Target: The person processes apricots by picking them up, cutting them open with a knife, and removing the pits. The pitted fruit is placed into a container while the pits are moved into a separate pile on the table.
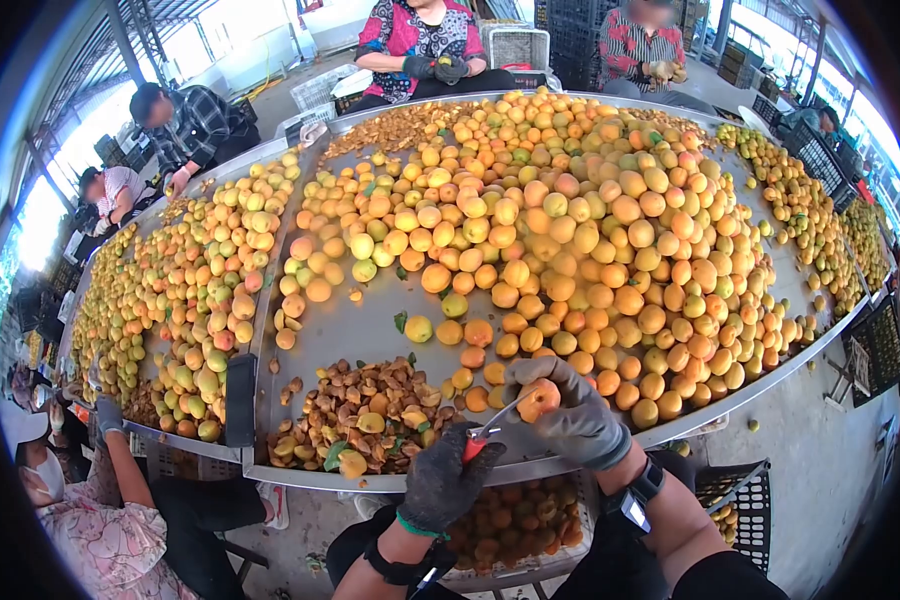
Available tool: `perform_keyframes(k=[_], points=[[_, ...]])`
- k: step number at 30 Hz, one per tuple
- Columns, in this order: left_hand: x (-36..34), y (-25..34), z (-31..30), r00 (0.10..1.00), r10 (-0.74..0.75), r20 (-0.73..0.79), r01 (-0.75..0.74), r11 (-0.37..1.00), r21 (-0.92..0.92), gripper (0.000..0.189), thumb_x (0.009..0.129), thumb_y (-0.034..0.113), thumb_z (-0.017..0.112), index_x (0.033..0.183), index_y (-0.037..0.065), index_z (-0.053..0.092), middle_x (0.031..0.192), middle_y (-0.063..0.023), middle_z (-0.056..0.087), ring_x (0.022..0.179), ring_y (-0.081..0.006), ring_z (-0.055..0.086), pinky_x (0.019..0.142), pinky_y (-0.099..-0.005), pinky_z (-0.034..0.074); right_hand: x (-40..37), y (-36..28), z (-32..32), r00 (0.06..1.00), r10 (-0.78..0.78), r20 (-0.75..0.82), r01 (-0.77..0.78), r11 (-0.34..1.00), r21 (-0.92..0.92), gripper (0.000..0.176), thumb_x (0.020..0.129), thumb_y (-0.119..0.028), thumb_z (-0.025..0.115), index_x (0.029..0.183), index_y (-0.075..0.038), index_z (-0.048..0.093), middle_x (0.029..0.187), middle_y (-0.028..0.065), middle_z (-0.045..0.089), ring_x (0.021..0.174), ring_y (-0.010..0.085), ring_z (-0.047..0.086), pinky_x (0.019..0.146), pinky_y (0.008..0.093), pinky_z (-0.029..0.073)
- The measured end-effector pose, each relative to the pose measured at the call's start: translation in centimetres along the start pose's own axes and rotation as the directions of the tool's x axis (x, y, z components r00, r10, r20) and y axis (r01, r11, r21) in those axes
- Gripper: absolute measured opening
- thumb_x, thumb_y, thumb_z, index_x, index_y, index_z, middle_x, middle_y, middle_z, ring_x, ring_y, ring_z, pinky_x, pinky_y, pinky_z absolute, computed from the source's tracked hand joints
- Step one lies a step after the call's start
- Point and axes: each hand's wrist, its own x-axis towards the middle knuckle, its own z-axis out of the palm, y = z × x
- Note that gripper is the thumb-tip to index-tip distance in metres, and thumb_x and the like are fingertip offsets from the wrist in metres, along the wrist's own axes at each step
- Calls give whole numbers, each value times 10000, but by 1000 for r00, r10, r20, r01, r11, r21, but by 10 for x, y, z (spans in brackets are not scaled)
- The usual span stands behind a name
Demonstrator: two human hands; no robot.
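Note:
My left hand (444,482), in a dark grey glove, is closed around a small tool with a red handle (474,446) and a thin metal end. That metal end reaches to an apricot (538,400), whose near side shows a dark spot. My right hand (582,415), gloved too, grips this apricot with its fingers. Both hands are over the near edge of the metal table (360,308). Left of them lies a heap of brown pits and apricot scraps (365,415). A large pile of whole apricots (570,230) spreads beyond my hands.
Below the table's edge, a crate of apricots (520,520) stands between my legs. A black crate (738,510) is at the right. One co-worker (100,520) sits close on my left; others sit along the far side. A dark block (240,400) sits at the table's divider.

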Motion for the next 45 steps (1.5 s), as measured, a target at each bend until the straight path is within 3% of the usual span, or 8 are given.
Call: perform_keyframes(k=[6, 14, 20, 34, 37, 42, 43, 45], points=[[-2, 3, 10, 996, 84, -38, -79, 989, 125, 314, 827, 303, 736, 967, 44, 624, 714, -153, 647, 648, -361, 648, 551, -409, 516, 1, 1, -3, 999, -23, 24, 23, 999, 29, 432, 758, -101, 758, 1131, -97, 541, 1119, 39, 534, 1055, 187, 536, 944, 328, 410], [-1, 3, 13, 995, 86, -42, -72, 961, 267, 153, 827, 137, 667, 957, 74, 618, 730, -175, 638, 685, -382, 638, 585, -456, 498, -2, 7, -7, 997, -35, 67, 23, 985, 170, 400, 785, 5, 672, 1152, -82, 537, 1163, 22, 538, 1065, 147, 558, 948, 301, 438], [0, 2, 13, 997, 71, -7, -63, 918, 391, 314, 759, 106, 679, 1061, 51, 607, 805, -171, 642, 698, -363, 637, 617, -440, 510, -2, 10, 2, 996, -89, 19, 83, 976, 202, 375, 803, 16, 635, 1148, -82, 527, 1140, 34, 539, 1062, 179, 555, 983, 356, 431], [11, -12, 27, 977, 173, -123, -121, 931, 345, 213, 772, 104, 663, 978, 82, 612, 808, -174, 637, 743, -375, 638, 632, -456, 502, 0, 20, 10, 990, -114, -81, 134, 939, 316, 293, 905, 32, 512, 1189, -25, 467, 1136, 71, 547, 1079, 167, 535, 1008, 356, 415], [10, -16, 31, 973, 192, -127, -138, 927, 348, 251, 759, 87, 661, 1005, 78, 609, 829, -163, 640, 743, -361, 640, 626, -442, 506, 2, 18, 9, 973, -232, -7, 232, 968, 97, 304, 903, 40, 528, 1194, -10, 456, 1149, 80, 546, 1064, 167, 547, 996, 355, 427], [14, -19, 23, 986, 146, -79, -101, 906, 410, 287, 754, 117, 675, 1027, 84, 593, 829, -149, 635, 729, -353, 637, 612, -438, 504, 4, 3, 25, 983, -63, -171, 46, 993, -105, 359, 895, 29, 585, 1221, 0, 438, 1160, 93, 548, 1076, 167, 550, 949, 292, 453], [14, -22, 23, 992, 107, -68, -66, 893, 446, 284, 760, 138, 677, 1025, 87, 588, 820, -148, 631, 720, -357, 633, 609, -443, 501, 5, 8, 21, 968, -241, -68, 177, 850, -497, 366, 895, -14, 617, 1224, 5, 458, 1149, 90, 568, 1084, 156, 560, 923, 273, 471], [17, -24, 18, 995, 73, -69, -30, 874, 485, 283, 766, 160, 680, 1022, 90, 583, 811, -147, 627, 711, -361, 629, 607, -449, 498, 13, 11, 13, 980, -148, -134, 61, 861, -505, 363, 892, -21, 627, 1221, 6, 476, 1152, 82, 575, 1089, 156, 566, 930, 274, 472]])
